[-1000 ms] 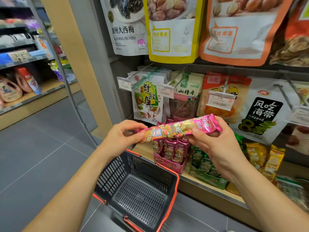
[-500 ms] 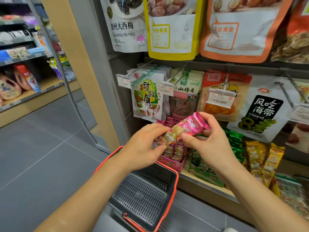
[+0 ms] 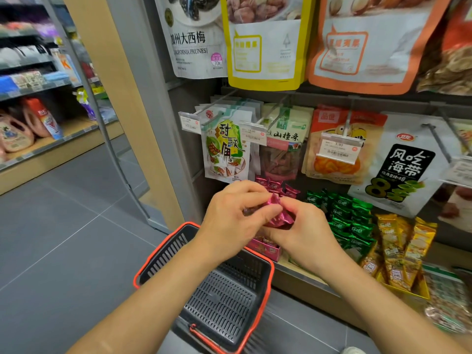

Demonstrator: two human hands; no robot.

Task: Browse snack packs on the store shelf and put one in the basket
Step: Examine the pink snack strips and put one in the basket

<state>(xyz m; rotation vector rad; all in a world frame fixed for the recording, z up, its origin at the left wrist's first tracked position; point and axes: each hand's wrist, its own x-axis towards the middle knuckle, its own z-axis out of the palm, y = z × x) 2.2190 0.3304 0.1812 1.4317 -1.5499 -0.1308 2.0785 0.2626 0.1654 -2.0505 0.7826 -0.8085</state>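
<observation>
Right now both hands are meeting over the pink snack pack (image 3: 277, 213), which is sitting crumpled between them, just in front of the shelf (image 3: 293, 275) and above the far rim of the basket (image 3: 219, 300). The left hand (image 3: 229, 215) is curling its fingers (image 3: 265, 215) round the near part of the wrapper, and the right hand (image 3: 306, 232) is pinching the other end; any writing on the pack is lying hidden in the folds. The black, red-rimmed basket is waiting below the left forearm.

Behind the hands, more pink packs are standing in a pink display box (image 3: 265, 248). Beside it, green packs (image 3: 350, 222) are showing "乐吧", and gold packs (image 3: 404, 247) are leaning further right. Above, hanging bags are showing their labels: "甜酸角" (image 3: 226, 149), "山楂条" (image 3: 284, 139) and the black "风吃海带" (image 3: 406, 164) with a large "8". A price tag (image 3: 338, 147) is reading "3.90". On the top row, a white bag (image 3: 190, 44) is reading "加州大西梅" and "CALIFORNIA PRUNES".
</observation>
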